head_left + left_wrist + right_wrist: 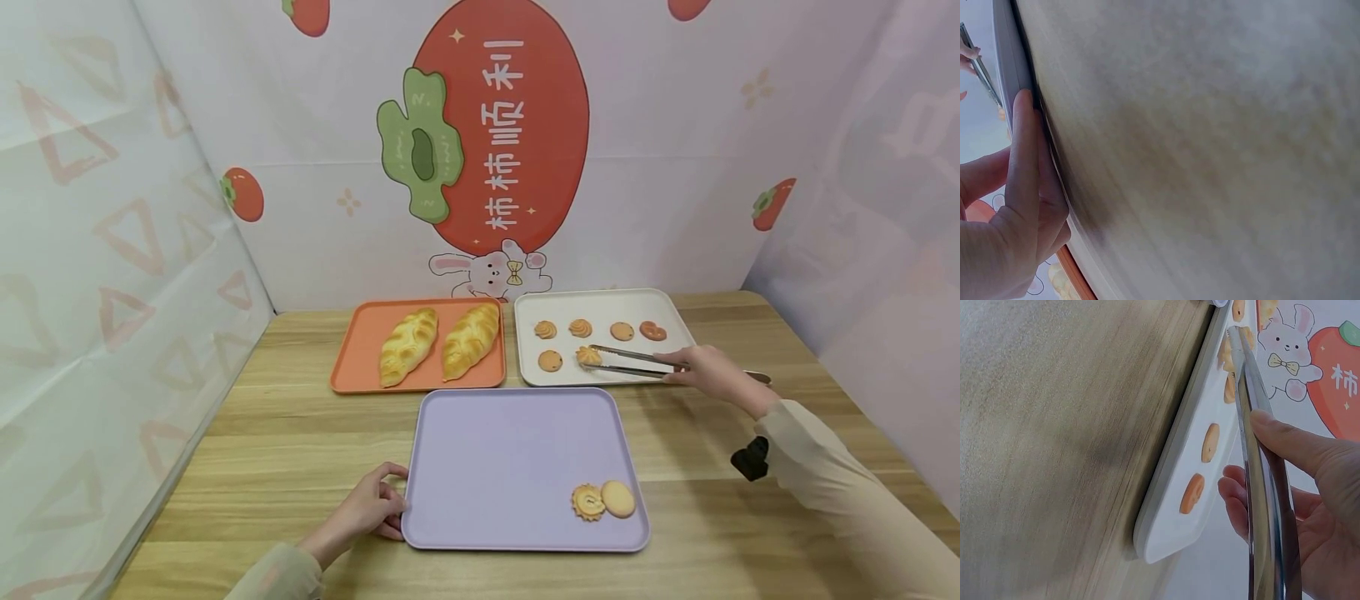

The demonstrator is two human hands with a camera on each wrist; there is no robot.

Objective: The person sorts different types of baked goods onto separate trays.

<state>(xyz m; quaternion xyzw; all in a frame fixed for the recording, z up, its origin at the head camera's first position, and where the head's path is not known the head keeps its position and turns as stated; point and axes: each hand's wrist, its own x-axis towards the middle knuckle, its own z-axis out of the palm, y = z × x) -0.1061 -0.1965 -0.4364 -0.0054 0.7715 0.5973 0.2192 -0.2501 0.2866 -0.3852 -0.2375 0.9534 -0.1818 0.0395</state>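
My right hand (708, 375) holds metal tongs (630, 370), with the thumb on one arm and the fingers on the other. Their tips lie either side of a flower-shaped cookie (588, 357) on the white tray (529, 367); whether they squeeze it I cannot tell. At the left edge of the purple tray (510, 442), my left hand (367, 502) rests with its fingertips against the rim. In the left wrist view, one extended finger (1022, 137) lies along the tray's outer wall. A scalloped cookie (587, 502) and a round cookie (618, 499) touch in the purple tray's near right corner.
Several other cookies, among them a pretzel-shaped one (653, 331), lie on the white tray. To its left, an orange tray (360, 350) bears two bread loaves, one (408, 346) beside the other (471, 340). A printed backdrop (637, 225) stands behind the wooden table (300, 433).
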